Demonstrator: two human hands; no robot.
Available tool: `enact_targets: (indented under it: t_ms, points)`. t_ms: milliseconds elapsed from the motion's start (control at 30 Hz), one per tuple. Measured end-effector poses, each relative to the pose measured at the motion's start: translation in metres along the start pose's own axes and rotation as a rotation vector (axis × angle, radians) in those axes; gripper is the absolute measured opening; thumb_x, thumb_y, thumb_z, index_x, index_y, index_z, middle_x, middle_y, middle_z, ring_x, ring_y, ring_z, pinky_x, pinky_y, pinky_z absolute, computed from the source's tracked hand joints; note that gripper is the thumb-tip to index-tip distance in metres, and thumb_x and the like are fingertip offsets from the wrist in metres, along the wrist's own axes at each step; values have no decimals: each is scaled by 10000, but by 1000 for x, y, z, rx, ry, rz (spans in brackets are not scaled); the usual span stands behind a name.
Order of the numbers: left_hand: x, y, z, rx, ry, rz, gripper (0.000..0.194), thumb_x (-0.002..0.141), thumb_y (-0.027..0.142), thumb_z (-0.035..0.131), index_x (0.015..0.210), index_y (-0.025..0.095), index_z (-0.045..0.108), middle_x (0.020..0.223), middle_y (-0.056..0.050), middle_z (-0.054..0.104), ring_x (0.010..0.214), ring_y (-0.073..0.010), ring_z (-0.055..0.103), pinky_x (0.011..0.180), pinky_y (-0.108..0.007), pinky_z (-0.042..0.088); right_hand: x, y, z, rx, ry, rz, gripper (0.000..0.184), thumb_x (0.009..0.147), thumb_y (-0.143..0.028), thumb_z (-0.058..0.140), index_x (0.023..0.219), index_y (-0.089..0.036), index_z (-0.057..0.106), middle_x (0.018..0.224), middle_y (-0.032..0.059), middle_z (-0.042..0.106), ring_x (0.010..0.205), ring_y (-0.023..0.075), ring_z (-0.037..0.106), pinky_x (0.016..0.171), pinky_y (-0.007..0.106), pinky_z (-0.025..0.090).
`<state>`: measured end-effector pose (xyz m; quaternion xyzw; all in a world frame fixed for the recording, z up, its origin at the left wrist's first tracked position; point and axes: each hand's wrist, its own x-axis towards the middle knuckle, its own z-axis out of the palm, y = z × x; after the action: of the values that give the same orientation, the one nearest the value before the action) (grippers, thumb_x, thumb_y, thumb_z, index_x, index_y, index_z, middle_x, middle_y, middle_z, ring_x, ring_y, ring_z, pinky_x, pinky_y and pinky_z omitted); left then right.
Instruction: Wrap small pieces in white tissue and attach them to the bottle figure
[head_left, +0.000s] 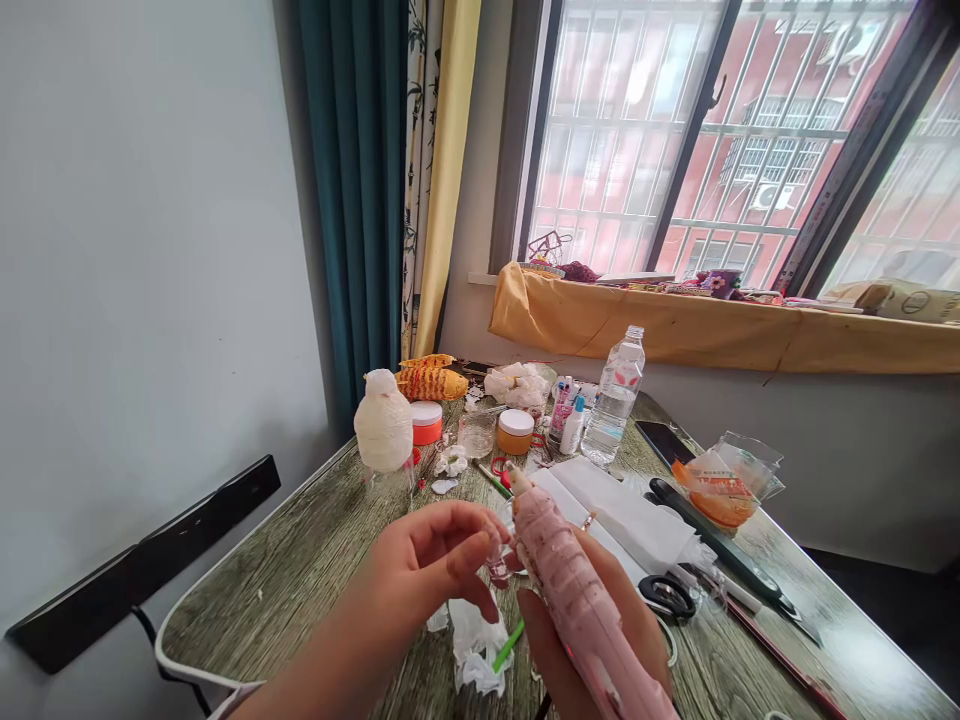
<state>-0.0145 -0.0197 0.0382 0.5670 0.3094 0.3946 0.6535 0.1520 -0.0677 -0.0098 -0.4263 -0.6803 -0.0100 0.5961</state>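
A pink hot glue gun (574,590) lies in the grip of my right hand (630,600), its pale nozzle pointing up and to the left. Just left of it, my left hand (442,560) pinches a small clear plastic piece (499,560) between thumb and fingers. The piece is close to the gun's front, but whether they touch I cannot tell. Beneath the hands lie crumpled white tissue (478,650) and a thin green stick (508,645). Folded white paper (626,510) is spread behind my right hand.
A cream wrapped bottle shape (383,425) stands at the table's left. Jars (516,432), a glue bottle (573,428) and a water bottle (615,395) stand at the back. To the right are black-handled scissors (666,597), a dark green knife (720,545), a plastic bag (727,480) and a phone (664,442).
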Motion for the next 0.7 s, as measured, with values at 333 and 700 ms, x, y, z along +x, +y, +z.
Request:
enact_targets:
  t_ms: [333, 700]
  points:
    - [8, 0, -3, -91, -77, 69, 361, 690, 309, 864, 1033, 267, 759, 777, 22, 753, 695, -148, 714, 722, -279, 560, 4, -4, 11, 20, 231, 70, 336, 882, -248, 605, 1212, -314, 622, 992, -7, 725, 792, 196, 723, 645, 225, 603]
    - [6, 1, -2, 30, -5, 135, 375, 616, 458, 874, 936, 284, 784, 941, -21, 755, 972, -242, 677, 805, -313, 560, 1, -11, 10, 155, 179, 232, 278, 894, -296, 604, 1170, -299, 638, 933, 28, 695, 735, 226, 674, 720, 335, 589]
